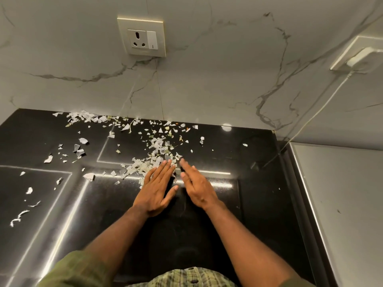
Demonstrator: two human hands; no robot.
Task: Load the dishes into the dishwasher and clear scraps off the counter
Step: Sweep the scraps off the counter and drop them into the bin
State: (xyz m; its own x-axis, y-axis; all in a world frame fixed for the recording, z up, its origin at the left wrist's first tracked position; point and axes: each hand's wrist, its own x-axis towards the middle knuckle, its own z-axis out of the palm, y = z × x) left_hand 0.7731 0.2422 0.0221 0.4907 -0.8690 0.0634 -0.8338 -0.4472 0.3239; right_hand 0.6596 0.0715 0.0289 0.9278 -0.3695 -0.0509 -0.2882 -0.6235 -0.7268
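Pale torn scraps (pixel 157 146) lie scattered over the glossy black counter (pixel 223 146), thickest in a pile just beyond my fingertips and along the back wall. My left hand (pixel 158 186) lies flat on the counter with straight fingers, its tips touching the near edge of the pile. My right hand (pixel 196 183) stands on its edge beside it, fingers straight, angled toward the same pile. Neither hand holds anything. No dishes or dishwasher are in view.
More scraps (pixel 79 149) are strewn to the left. A marble wall carries a socket (pixel 142 38) above the counter. At the right, a white plug (pixel 360 59) with a cable (pixel 317 112) runs down beside a grey appliance top (pixel 342 193).
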